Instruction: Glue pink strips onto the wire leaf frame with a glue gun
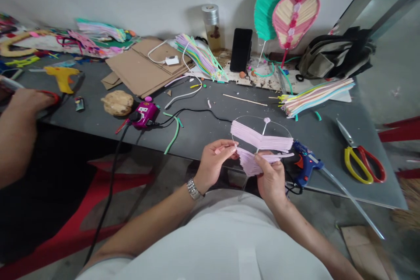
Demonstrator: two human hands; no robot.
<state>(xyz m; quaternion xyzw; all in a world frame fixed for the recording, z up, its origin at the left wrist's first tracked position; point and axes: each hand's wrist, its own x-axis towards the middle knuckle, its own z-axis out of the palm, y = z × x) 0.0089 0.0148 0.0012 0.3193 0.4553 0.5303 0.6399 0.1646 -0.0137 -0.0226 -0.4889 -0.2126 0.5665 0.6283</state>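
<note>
Pink fan (278, 142) is held above the table's (203, 130) front edge; left hand (212, 162) pinches its left side, exact contact unclear, right hand (271, 177) clamps its lower strips (248, 167). Judged light, soft, easily bent; best held by the stem (264, 128).

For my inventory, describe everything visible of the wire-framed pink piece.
The wire-framed pink piece has a thin, rounded wire outline, bare at the top, and a stem ending in a pale knob. Soft-looking pink strips form a shallow V; below a gap, more strips narrow downward. The left hand pinches its left side and the right hand grips the lower strips, at the front of the table.
</note>
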